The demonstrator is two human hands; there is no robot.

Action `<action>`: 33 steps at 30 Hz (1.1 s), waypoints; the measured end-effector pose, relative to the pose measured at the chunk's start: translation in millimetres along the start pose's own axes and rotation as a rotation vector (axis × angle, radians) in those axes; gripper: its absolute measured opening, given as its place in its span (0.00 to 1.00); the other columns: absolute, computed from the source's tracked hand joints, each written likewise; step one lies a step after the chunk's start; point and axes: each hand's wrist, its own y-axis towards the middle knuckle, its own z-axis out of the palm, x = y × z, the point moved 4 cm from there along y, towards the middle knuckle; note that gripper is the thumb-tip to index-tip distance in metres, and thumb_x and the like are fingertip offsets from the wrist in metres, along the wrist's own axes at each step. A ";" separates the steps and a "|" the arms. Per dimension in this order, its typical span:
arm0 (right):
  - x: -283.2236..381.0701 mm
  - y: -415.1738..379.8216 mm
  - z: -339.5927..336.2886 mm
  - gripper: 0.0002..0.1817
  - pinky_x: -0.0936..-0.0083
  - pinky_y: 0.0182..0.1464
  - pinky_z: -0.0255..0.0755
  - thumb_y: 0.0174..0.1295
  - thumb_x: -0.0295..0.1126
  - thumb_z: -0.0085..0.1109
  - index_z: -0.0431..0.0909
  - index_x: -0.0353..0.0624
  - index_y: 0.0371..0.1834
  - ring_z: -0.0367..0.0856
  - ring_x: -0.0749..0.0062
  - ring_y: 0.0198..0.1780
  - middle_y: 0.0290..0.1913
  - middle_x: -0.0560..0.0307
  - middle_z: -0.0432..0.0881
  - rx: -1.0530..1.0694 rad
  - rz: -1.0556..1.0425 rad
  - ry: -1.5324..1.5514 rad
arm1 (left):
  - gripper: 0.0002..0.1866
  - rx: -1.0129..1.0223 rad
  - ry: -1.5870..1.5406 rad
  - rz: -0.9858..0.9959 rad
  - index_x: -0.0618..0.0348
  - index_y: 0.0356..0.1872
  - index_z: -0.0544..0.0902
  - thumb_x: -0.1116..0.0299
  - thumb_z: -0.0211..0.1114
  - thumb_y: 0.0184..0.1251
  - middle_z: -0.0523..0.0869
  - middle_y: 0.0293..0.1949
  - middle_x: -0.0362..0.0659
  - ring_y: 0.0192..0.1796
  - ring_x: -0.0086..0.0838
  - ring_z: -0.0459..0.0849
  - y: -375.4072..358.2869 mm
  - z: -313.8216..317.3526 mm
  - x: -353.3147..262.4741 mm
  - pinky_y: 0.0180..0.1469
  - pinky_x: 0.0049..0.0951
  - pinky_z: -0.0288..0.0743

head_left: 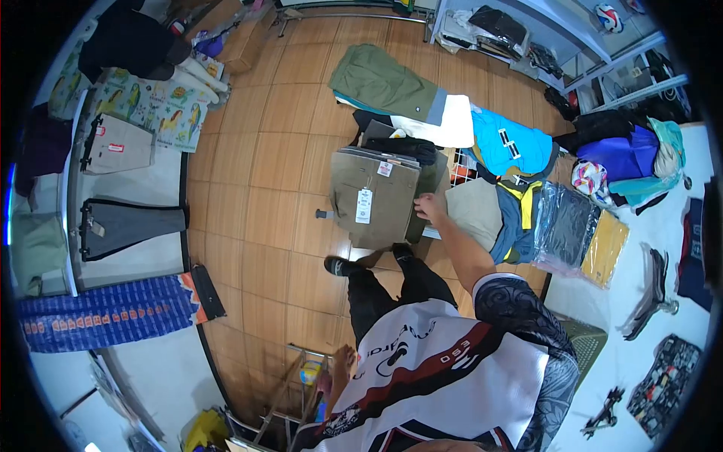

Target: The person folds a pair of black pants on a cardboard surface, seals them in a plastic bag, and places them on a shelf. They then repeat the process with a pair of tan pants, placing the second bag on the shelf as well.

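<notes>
A folded pair of brown-olive trousers with a white hang tag lies on top of a clothing stack in front of me. My right hand is at its right edge, fingers bent and closed on the cloth border. Beside that hand is a folded beige garment. Low at my side hangs my left hand, near a metal-framed stand; its fingers are too small and partly turned away to read. Behind the trousers sit dark folded clothes and olive-green trousers.
Bright blue shorts, plastic-wrapped dark clothes and a yellow packet lie to the right. Trousers hang on the left wall. A shelf unit stands at the back right. Tiled floor runs along the left.
</notes>
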 end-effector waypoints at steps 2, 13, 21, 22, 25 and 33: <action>9.7 17.8 -4.6 0.20 0.58 0.52 0.84 0.71 0.30 0.61 0.77 0.46 0.66 0.85 0.66 0.53 0.50 0.57 0.86 0.039 0.007 0.051 | 0.11 -0.115 -0.088 -0.124 0.49 0.35 0.82 0.58 0.61 0.78 0.85 0.30 0.36 0.29 0.24 0.83 -26.6 3.7 46.7 0.28 0.24 0.73; 30.5 91.0 22.7 0.35 0.53 0.56 0.85 0.58 0.24 0.72 0.73 0.49 0.72 0.82 0.60 0.61 0.60 0.55 0.81 -0.068 0.001 -0.071 | 0.09 -0.441 -0.274 0.194 0.50 0.45 0.86 0.58 0.66 0.76 0.90 0.37 0.36 0.42 0.24 0.88 -80.6 45.7 29.4 0.39 0.30 0.80; -20.7 165.6 16.0 0.34 0.57 0.49 0.88 0.53 0.25 0.76 0.74 0.42 0.65 0.86 0.58 0.55 0.58 0.50 0.83 -0.249 -0.073 -0.212 | 0.05 -0.358 -0.162 0.486 0.46 0.42 0.84 0.61 0.69 0.76 0.87 0.36 0.32 0.38 0.18 0.84 -83.9 48.3 -34.0 0.36 0.25 0.76; -19.4 163.6 15.7 0.34 0.57 0.48 0.88 0.53 0.25 0.76 0.75 0.42 0.65 0.86 0.58 0.54 0.57 0.50 0.84 -0.244 -0.093 -0.217 | 0.05 -0.360 -0.151 0.473 0.46 0.43 0.84 0.60 0.69 0.76 0.88 0.38 0.32 0.39 0.20 0.85 -83.8 49.5 -28.9 0.37 0.25 0.77; -19.3 154.5 18.0 0.32 0.60 0.47 0.88 0.52 0.24 0.76 0.75 0.41 0.63 0.87 0.58 0.52 0.54 0.50 0.85 -0.243 -0.136 -0.237 | 0.08 -0.371 -0.126 0.408 0.48 0.48 0.84 0.59 0.68 0.77 0.89 0.42 0.35 0.44 0.24 0.88 -81.2 52.8 -8.3 0.39 0.27 0.78; 0.8 131.8 23.5 0.30 0.61 0.49 0.86 0.51 0.27 0.80 0.78 0.44 0.58 0.88 0.55 0.52 0.54 0.49 0.87 -0.180 -0.127 -0.295 | 0.19 -0.374 -0.235 0.133 0.52 0.64 0.80 0.57 0.65 0.80 0.88 0.57 0.44 0.54 0.33 0.88 -83.3 64.2 83.4 0.48 0.37 0.81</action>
